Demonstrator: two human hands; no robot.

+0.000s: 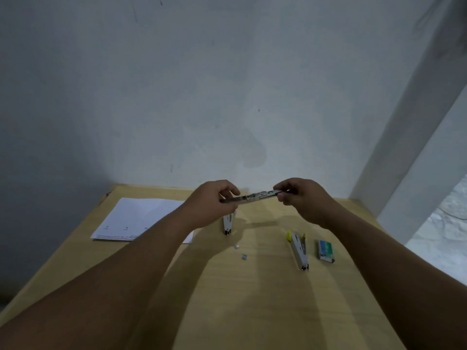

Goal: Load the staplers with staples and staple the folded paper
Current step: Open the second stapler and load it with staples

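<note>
I hold a slim metal stapler (pixel 255 196) level above the wooden table (pixel 252 299). My left hand (pixel 212 202) grips its left end, and my right hand (pixel 300 198) pinches its right end. A second stapler (pixel 228 222) lies on the table just under my left hand, partly hidden by it. A third stapler (pixel 298 250) with a yellow tip lies to the right. Beside it sits a green box of staples (pixel 324 250). A stack of white paper (pixel 134 219) lies at the left, with my left forearm over its near corner.
Two small bits of staple strip (pixel 241 252) lie loose on the table between the staplers. A pale wall (pixel 227 97) closes off the table's far edge. A white post (pixel 404 137) rises at the right corner.
</note>
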